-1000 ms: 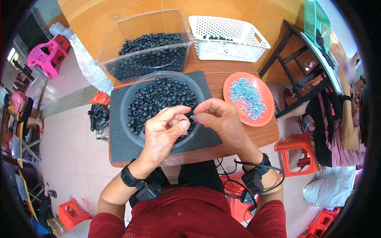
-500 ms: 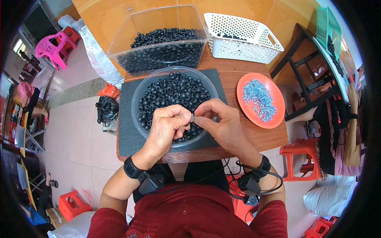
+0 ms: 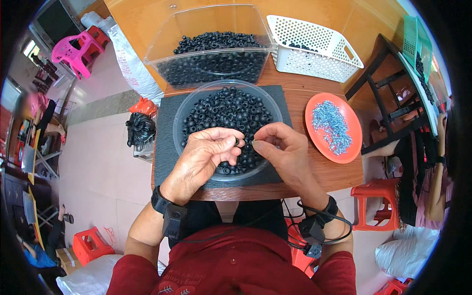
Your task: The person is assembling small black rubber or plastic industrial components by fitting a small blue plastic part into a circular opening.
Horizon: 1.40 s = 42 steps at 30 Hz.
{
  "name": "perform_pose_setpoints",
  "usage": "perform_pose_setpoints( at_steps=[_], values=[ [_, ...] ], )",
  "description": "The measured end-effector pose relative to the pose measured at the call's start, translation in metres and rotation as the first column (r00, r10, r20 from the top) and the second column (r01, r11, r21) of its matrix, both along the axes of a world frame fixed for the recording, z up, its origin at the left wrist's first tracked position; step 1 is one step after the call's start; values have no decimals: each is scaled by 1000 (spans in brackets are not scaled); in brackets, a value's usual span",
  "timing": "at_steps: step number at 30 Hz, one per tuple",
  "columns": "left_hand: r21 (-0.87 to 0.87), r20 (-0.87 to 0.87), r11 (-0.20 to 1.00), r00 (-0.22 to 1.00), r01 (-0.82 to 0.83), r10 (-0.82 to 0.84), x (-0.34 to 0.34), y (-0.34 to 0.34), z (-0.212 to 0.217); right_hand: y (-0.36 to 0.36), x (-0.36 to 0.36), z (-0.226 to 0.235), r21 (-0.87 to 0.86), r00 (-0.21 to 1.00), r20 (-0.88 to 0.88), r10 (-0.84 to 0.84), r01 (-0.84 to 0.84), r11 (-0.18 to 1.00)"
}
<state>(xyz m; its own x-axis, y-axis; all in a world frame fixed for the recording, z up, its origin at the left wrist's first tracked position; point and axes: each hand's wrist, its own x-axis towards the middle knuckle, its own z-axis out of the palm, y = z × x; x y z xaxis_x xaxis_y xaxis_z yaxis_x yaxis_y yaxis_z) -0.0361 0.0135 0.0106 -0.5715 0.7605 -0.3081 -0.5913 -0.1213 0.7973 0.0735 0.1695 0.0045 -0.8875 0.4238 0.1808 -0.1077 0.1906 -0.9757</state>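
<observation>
Left hand (image 3: 206,155) pinches a small black ring (image 3: 237,142) over the clear round bowl (image 3: 183,116), which is full of black rings. Right hand (image 3: 280,150) has fingertips closed together just beside it; contents too small to tell. Clear rectangular bin (image 3: 162,59): black rings. White basket (image 3: 314,46): few dark pieces. Orange plate (image 3: 352,147): small silvery parts.

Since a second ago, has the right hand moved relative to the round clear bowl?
No. The right hand stays over the near right rim of the bowl, fingertips meeting the left hand as before; only the camera shifted.
</observation>
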Motion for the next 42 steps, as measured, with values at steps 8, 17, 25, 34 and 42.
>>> perform_pose_setpoints(
  at_steps=[8, 17, 25, 34, 42],
  values=[
    [83, -160, 991, 980, -108, 120, 13, -11, -3, -16, -1, 5, 12, 1000, -23, 1, -1, 1000],
    [170, 16, 980, 994, -107, 106, 11, -18, -7, -33, -1, 5, 103, 987, -161, -15, 32, 994],
    [193, 104, 962, 979, -192, 175, 21, -14, -9, -39, -7, 8, 326, 957, -289, -32, 129, 937],
    [218, 73, 934, 959, -284, 274, 26, -14, -5, -40, -14, 9, 433, 938, -345, 25, 136, 891],
    [217, -31, 931, 951, -294, 308, 29, -17, -11, -42, -14, 11, 334, 969, -246, 33, 53, 941]
  ],
)
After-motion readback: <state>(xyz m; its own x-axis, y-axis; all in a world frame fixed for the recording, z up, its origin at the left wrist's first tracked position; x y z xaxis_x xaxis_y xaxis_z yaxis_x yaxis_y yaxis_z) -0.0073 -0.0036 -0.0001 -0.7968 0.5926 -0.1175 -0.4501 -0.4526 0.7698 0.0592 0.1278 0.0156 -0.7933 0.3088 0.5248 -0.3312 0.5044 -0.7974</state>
